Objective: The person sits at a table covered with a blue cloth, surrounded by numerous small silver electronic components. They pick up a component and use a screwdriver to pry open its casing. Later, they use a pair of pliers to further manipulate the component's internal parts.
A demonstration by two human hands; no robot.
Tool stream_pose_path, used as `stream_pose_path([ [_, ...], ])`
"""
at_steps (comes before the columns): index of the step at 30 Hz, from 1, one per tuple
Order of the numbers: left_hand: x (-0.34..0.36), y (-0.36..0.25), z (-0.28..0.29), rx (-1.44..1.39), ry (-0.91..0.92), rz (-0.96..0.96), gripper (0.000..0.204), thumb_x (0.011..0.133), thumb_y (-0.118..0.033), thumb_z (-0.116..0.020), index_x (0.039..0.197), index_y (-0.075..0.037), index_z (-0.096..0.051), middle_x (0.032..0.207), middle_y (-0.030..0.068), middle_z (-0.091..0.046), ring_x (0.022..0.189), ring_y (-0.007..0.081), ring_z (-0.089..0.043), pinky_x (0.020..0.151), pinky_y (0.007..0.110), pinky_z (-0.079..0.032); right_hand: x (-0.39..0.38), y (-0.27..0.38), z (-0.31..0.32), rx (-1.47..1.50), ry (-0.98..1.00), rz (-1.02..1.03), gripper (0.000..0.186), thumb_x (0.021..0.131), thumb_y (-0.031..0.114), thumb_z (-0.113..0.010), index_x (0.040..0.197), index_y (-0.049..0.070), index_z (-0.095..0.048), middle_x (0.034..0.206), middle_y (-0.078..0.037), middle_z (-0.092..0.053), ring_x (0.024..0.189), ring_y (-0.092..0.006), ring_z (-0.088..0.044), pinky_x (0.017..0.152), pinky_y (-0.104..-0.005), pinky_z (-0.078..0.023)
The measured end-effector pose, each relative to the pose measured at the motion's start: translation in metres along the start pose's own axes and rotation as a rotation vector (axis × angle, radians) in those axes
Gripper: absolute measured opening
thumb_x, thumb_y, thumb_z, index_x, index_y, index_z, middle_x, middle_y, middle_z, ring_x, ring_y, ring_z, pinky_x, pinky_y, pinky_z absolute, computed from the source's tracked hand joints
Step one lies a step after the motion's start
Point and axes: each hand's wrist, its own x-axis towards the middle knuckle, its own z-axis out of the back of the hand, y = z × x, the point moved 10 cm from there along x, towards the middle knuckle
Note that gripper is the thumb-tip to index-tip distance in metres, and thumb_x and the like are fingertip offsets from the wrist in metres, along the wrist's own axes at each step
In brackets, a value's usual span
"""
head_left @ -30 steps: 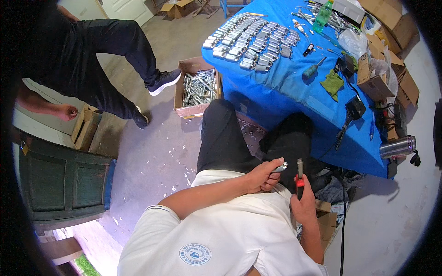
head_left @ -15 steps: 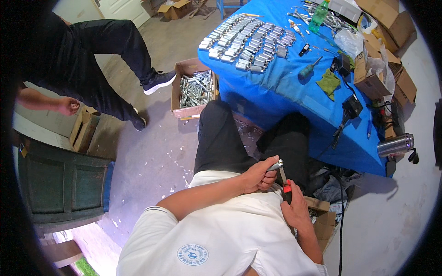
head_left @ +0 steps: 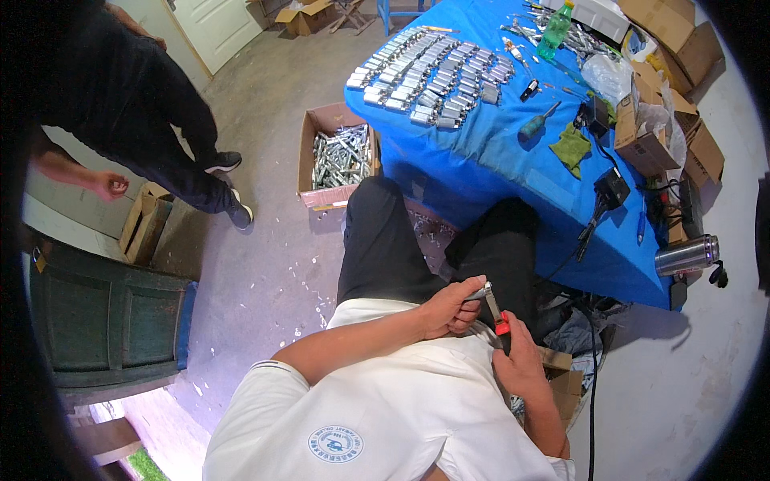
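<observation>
Over my lap, my left hand [head_left: 451,313] is closed around a small grey metal cylinder [head_left: 476,295], most of it hidden by the fingers. My right hand [head_left: 520,361] grips a tool with a red and black handle [head_left: 502,328]. Its flat metal shaft [head_left: 492,305] reaches up to the cylinder's shiny end, and the two appear to touch there. The exact kind of tool is too small to tell.
Ahead, a blue-covered table [head_left: 497,160] bears rows of silver metal cylinders [head_left: 433,76], a green-handled tool [head_left: 536,124], a green rag [head_left: 571,150] and a green bottle [head_left: 555,30]. A carton [head_left: 309,180] of metal parts stands on the floor. Another person [head_left: 136,88] is at left.
The other person's raised leg has come down, and both shoes now rest on the floor farther left. My hands keep nearly the same place, the tool's shaft slightly shifted.
</observation>
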Motion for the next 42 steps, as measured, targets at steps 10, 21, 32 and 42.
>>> stream_pose_path([
  [10,0.002,0.001,-0.001,-0.038,0.070,-0.020,0.053,0.094,-0.051,-0.046,0.056,-0.018,-0.030,0.049,-0.0062,-0.025,0.040,0.0064,-0.021,0.038,0.022,-0.015,-0.006,0.000,-0.002,-0.046,-0.014,-0.031,0.064,0.076,0.009,-0.054,0.135,-0.006,-0.033,0.128,-0.025,-0.044,0.121,-0.0389,-0.043,0.103,-0.0422,-0.035],
  [21,-0.013,-0.008,-0.011,0.037,-0.189,0.042,0.055,0.095,-0.054,-0.038,0.055,-0.017,-0.028,0.048,-0.0062,-0.022,0.042,0.0086,-0.018,0.042,0.025,-0.017,0.000,0.002,0.002,-0.027,0.079,-0.023,0.063,0.080,0.017,-0.053,0.135,-0.005,-0.034,0.123,-0.025,-0.047,0.114,-0.0402,-0.047,0.096,-0.0422,-0.039],
  [32,-0.007,-0.006,-0.012,0.002,0.089,-0.014,0.036,0.094,-0.045,-0.046,0.070,-0.019,-0.049,0.054,-0.0081,-0.032,0.046,0.0059,-0.029,0.042,0.022,-0.021,0.002,-0.002,0.005,-0.164,0.044,-0.030,0.061,0.079,0.019,-0.056,0.133,-0.001,-0.036,0.123,-0.025,-0.048,0.116,-0.0379,-0.048,0.098,-0.0454,-0.039],
  [42,-0.009,-0.014,-0.005,0.159,-0.126,-0.065,0.053,0.094,-0.051,-0.041,0.056,-0.018,-0.027,0.049,-0.0055,-0.022,0.044,0.0091,-0.019,0.043,0.025,-0.018,0.006,-0.014,-0.006,-0.011,0.177,-0.106,0.062,0.079,0.020,-0.053,0.135,-0.001,-0.036,0.132,-0.024,-0.045,0.124,-0.0359,-0.044,0.104,-0.0414,-0.036],
])
